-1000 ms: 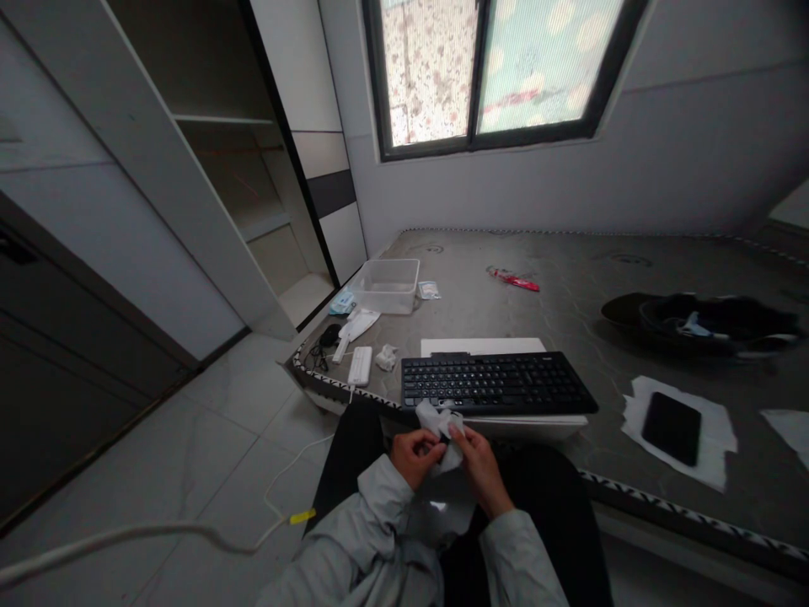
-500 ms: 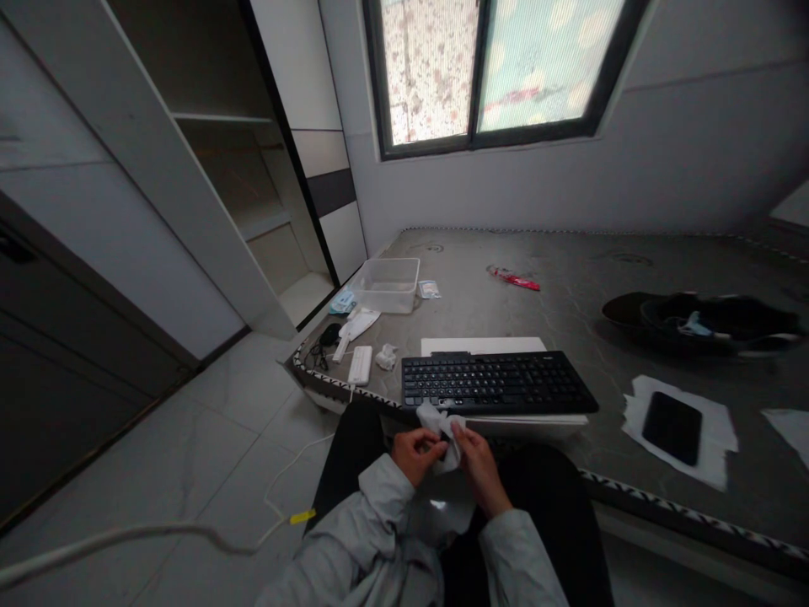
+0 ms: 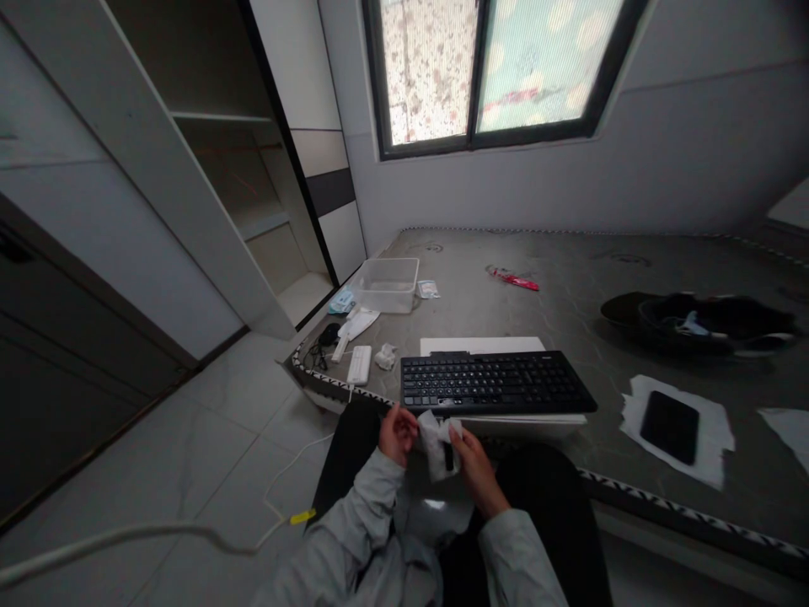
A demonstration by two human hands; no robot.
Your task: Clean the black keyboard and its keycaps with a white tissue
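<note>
My right hand (image 3: 475, 462) pinches a crumpled white tissue (image 3: 432, 448) in front of the keyboard's near edge. Against the tissue is a small, narrow black piece (image 3: 448, 456), too small to name. My left hand (image 3: 398, 433) is just left of the tissue, its fingers loosely bent and apart with nothing seen in them. Beyond both hands, the black keyboard (image 3: 493, 381) lies on a flat white box (image 3: 537, 426).
Left of the keyboard are a tissue ball (image 3: 385, 357), a white power strip (image 3: 360, 365), a black mouse (image 3: 329, 335) and a clear plastic tub (image 3: 387, 291). To the right, a black phone (image 3: 671, 427) lies on white paper. A black cap (image 3: 695, 320) and red packet (image 3: 515, 279) lie farther back.
My left hand has come off the tissue and moved a little left and up. The tissue hangs more open from my right hand, with more of the black piece showing.
</note>
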